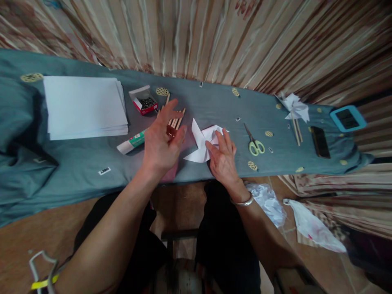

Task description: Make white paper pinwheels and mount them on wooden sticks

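In the head view, the folded paper pinwheel (pixel 200 141) lies flat on the cloth-covered bench (pixel 211 104), under the fingertips of the right hand (pixel 222 149) and just right of the left hand (pixel 162 141). The right hand rests thumb and fingers near its centre, apparently to keep the folded blades from springing up; whether they pinch the paper, I cannot tell. The left hand is raised with thumb and fingers apart, seemingly holding nothing, perhaps to leave the paper unobstructed. Wooden sticks (pixel 175 122) lie partly hidden behind it, and just beyond, a red box (pixel 148 108) stands open, presumably so its small dark pieces come out easily. A tube (pixel 137 140) lies beside the left hand, and a paper stack (pixel 85 106) farther left. Scissors (pixel 252 140) lie near the right hand, handles towards the person, likely for easy pickup.
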The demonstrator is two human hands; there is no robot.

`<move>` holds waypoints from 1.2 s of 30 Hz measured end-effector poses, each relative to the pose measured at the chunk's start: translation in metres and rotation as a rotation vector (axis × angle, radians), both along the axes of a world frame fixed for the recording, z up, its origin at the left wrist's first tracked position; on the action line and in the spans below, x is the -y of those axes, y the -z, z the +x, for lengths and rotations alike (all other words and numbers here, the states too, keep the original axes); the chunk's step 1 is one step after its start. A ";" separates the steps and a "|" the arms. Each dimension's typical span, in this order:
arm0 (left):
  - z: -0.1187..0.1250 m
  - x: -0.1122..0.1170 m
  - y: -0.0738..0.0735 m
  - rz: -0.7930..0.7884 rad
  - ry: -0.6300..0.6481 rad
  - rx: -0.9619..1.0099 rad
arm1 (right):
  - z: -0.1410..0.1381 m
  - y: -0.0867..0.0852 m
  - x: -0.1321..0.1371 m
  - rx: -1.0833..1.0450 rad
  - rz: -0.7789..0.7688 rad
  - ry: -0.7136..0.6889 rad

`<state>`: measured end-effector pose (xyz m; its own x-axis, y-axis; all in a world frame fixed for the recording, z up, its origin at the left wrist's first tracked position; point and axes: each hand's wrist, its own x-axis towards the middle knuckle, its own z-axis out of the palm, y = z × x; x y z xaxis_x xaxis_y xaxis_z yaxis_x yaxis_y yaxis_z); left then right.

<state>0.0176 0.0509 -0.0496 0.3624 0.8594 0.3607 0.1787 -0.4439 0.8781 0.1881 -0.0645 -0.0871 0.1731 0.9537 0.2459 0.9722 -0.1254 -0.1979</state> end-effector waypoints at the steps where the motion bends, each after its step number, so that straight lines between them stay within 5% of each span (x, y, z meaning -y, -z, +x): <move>1: 0.000 0.001 0.000 -0.002 -0.003 0.003 | 0.001 0.001 0.000 -0.005 0.000 -0.001; 29: -0.004 0.006 -0.001 -0.066 -0.006 0.088 | 0.013 0.003 0.001 0.042 0.010 -0.034; 36: -0.003 0.012 -0.001 -0.023 0.003 0.066 | 0.026 0.002 0.008 -0.134 0.145 0.057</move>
